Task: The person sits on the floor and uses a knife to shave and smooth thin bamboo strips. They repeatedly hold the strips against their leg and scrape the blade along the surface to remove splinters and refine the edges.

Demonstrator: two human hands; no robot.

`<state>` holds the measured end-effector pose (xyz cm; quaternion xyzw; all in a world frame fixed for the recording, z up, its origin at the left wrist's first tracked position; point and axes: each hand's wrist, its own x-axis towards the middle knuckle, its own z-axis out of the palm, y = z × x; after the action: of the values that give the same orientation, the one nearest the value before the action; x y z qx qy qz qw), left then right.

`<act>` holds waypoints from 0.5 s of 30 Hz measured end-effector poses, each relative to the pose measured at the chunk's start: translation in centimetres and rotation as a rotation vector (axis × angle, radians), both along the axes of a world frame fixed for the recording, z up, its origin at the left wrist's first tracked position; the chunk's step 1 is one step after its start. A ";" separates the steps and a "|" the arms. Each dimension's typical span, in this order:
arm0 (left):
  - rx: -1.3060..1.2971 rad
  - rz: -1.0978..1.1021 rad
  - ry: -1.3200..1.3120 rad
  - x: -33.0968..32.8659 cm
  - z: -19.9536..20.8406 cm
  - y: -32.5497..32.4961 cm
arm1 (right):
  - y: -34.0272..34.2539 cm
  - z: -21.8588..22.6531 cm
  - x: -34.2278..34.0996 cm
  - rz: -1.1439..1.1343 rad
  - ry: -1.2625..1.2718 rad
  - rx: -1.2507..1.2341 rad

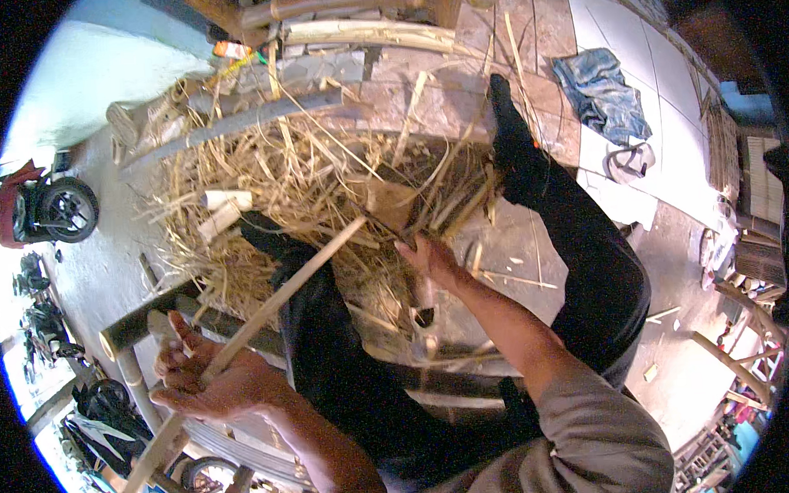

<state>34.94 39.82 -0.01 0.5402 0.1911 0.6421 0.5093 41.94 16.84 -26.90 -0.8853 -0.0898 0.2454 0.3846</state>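
Observation:
A long pale bamboo strip (285, 292) slants from the lower left up to the middle of the view. My left hand (241, 387), palm up, supports it with the fingers loosely curled and partly spread. Close to the strip's far end, my right hand (431, 261) is closed around what looks like a knife (383, 227), with a thin dark blade toward the strip. Its handle is mostly hidden by my fingers. Whether blade and strip touch, I cannot tell. Beneath lies a heap of bamboo shavings (262, 177), between and beyond my dark-trousered legs.
A grey bamboo pole (234, 126) lies across the heap. Split bamboo lengths (378, 34) rest farther back. Blue denim cloth (602, 96) lies on the tiles at right. A motorbike wheel (69, 210) stands at left, and a bamboo frame (131, 369) is beside my left hand.

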 end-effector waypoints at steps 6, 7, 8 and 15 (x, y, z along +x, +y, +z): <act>0.023 0.111 0.071 1.5 0.1 -0.7 | -0.8 -0.6 -0.3 0.329 -0.191 0.199; 0.076 0.186 0.163 1.7 0.3 -0.8 | -1.0 -0.7 -0.4 0.389 -0.016 0.067; 0.079 0.197 0.163 2.0 0.4 -0.8 | -1.4 -0.9 -0.5 0.191 0.037 0.048; -0.084 0.148 0.049 3.0 1.2 -1.2 | -2.7 -2.7 -0.5 0.229 0.119 0.031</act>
<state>37.96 38.62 1.21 0.5183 0.2694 0.6561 0.4778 41.48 14.16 -29.62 -0.8471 -0.1711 0.3382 0.3725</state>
